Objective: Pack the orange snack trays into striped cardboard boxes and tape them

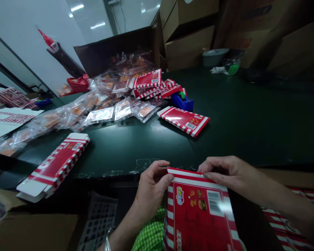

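Note:
A red-and-white striped packaging box (199, 216) with a barcode and small food pictures is tilted in front of me at the table's near edge. My left hand (153, 184) is closed on its upper left corner, thumb on the printed face. Along the top edge, my right hand (225, 170) pinches the box with thumb and fingers. Another such box (60, 160), with open white end flaps, lies at the left edge of the table. A third, flat-looking box (184, 120) rests beyond my hands. The lower part of the held box runs out of view.
Clear plastic sachets (99, 115) are heaped on the dark green table (240, 115), with more red boxes (149, 82) stacked against them. A blue tape dispenser (182, 101) stands beside that stack. Cardboard cartons (191, 38) line the back; striped packages (290, 223) lie at lower right.

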`<act>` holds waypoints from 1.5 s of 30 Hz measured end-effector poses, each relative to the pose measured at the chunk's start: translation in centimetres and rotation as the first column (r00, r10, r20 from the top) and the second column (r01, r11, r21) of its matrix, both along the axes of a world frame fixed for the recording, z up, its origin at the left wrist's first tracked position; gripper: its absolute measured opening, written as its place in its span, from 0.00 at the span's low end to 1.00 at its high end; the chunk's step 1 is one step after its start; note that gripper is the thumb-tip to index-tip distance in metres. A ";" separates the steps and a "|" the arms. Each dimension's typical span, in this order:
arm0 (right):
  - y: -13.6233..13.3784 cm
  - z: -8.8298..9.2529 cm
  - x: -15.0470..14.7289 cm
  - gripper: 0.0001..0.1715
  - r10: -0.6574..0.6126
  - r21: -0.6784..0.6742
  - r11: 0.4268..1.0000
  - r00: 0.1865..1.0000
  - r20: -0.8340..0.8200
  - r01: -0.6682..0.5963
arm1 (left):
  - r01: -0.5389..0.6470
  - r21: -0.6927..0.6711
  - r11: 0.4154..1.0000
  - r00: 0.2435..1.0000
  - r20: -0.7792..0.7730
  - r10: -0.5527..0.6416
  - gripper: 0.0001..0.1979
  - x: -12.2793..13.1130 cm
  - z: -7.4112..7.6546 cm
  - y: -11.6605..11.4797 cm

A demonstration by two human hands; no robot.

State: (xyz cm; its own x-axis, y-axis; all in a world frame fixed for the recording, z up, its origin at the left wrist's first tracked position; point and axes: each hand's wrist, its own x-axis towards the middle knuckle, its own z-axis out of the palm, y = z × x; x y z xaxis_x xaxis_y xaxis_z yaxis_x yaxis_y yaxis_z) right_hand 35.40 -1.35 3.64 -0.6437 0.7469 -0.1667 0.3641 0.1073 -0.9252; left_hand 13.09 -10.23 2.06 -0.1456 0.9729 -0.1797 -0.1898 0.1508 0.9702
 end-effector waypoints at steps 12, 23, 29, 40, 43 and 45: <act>-1.5 -0.2 1.2 0.25 -0.034 -0.147 0.989 0.994 -0.108 0.018 | 0.037 0.104 0.994 0.972 -0.235 -0.012 0.06 -1.8 0.0 -0.7; -2.5 0.0 1.3 0.25 -0.089 -0.074 0.994 0.990 -0.112 0.081 | 0.116 0.211 0.971 0.887 -0.461 -0.006 0.05 -1.2 0.0 -1.3; -3.4 -0.7 0.6 0.19 -0.261 -0.246 0.950 0.922 -0.285 0.192 | 0.021 0.050 0.999 0.994 -0.109 -0.015 0.11 -2.6 0.0 -0.6; -1.7 -3.6 -1.0 0.13 -0.254 -0.335 0.932 0.905 -0.340 0.135 | -0.118 -0.114 0.986 0.958 0.248 0.144 0.19 -0.5 -3.6 -0.3; 3.1 -1.3 -2.0 0.18 -0.130 -0.253 0.966 0.953 -0.274 0.059 | -0.217 -0.103 0.971 0.918 0.315 0.239 0.21 -2.0 -2.7 1.0; 8.1 0.7 -3.3 0.21 -0.178 -0.070 0.983 0.963 -0.201 0.167 | -0.314 -0.139 0.939 0.875 0.342 0.343 0.24 -3.7 -2.2 1.8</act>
